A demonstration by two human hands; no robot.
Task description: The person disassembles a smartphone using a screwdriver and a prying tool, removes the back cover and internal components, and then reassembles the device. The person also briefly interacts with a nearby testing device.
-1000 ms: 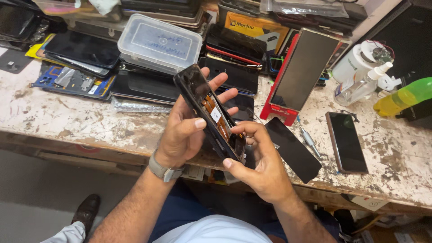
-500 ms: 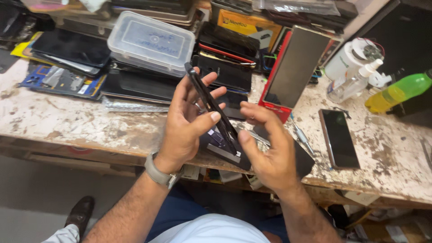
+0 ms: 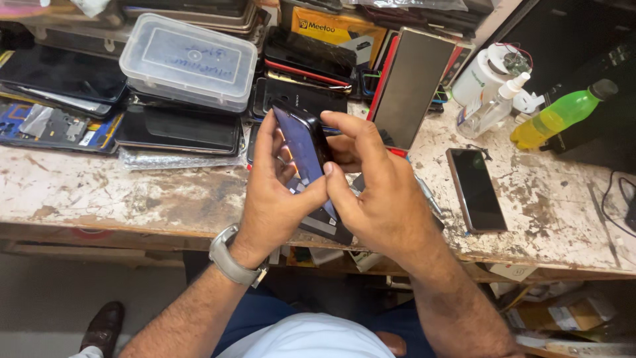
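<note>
A dark phone [image 3: 301, 142] stands tilted above the tabletop's [image 3: 132, 192] near edge, clamped between both hands: the left hand [image 3: 271, 192] grips its left side, the right hand [image 3: 377, 192] its top and right side, thumbs meeting at its lower part. Behind, a lidded clear plastic box [image 3: 189, 61] tops stacked phones; its contents cannot be told. A yellow carton [image 3: 338, 30] lies at the far edge. Another phone [image 3: 476, 189] lies flat to the right, near a green bottle [image 3: 560, 116].
</note>
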